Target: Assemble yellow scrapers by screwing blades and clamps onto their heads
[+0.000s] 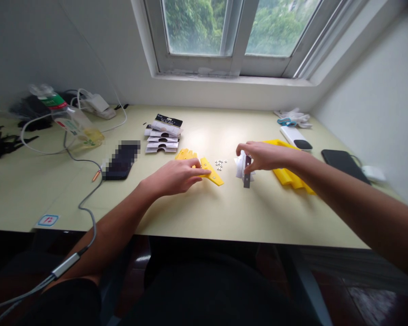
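My left hand [178, 174] is closed on a flat, tapered yellow plastic piece [216, 179] with small round metal fittings in it. The piece slants over the middle of the desk. More yellow pieces [186, 154] lie just behind that hand. Between the hands, several small whitish rings [219, 164], possibly nuts, are scattered. My right hand [258, 154] pinches a dark flat strip [247, 174] with holes, held roughly upright between thumb and fingers. Right behind the strip is a small pile of white, paper-like pieces [240, 165], partly hidden by the fingers.
Long yellow pieces [287, 176] lie under my right forearm. Stacked card packets [163, 136] stand at the back. A phone [122, 163], a tilted bottle [76, 124] and cables are left; a white device [295, 137], gloves [301, 118] and a black device [342, 164] are right.
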The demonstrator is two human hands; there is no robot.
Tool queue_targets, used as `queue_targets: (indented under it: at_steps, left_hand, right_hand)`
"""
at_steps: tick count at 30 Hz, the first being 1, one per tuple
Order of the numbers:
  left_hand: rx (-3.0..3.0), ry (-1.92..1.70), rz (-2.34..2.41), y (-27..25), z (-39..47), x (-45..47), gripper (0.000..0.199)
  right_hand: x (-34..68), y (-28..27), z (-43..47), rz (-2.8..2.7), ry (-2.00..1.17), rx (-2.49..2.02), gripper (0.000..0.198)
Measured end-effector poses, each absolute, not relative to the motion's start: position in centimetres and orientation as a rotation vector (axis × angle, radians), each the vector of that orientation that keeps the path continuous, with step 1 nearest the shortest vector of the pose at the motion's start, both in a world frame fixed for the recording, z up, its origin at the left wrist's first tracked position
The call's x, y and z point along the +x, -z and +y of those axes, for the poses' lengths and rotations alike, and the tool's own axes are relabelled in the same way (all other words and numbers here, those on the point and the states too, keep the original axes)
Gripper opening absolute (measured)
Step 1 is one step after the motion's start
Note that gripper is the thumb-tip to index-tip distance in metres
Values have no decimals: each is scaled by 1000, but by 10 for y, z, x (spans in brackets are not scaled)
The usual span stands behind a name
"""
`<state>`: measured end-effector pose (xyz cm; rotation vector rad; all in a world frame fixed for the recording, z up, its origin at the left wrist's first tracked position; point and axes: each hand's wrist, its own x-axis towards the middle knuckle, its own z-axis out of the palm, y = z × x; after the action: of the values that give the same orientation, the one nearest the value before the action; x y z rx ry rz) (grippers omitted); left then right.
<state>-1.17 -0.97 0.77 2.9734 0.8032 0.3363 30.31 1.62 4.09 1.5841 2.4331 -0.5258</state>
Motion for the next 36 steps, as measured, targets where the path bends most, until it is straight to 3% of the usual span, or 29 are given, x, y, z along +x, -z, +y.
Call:
queue_targets:
  at_steps: [4,11,17,26,36]
  left_hand:
    - [3004,-377,800,-5,-11,-8,32]
    - [3072,-561,685,5,-17,5,31]
    - [3090,-588,609,10,-21,11,30]
    - [3060,-548,619,12,-21,12,30]
    - [3042,-568,640,9,-21,10,30]
  right_hand:
    - [293,-45,16,2510,510,1668,45]
    - [252,-56,-12,2372,1367,1590,35]
    - [242,-44,-5,2266,1690,1650,26]
    - [243,-40,-3,2204,1809,1705,21]
    - [251,-53,-10,2225,1672,1811,36]
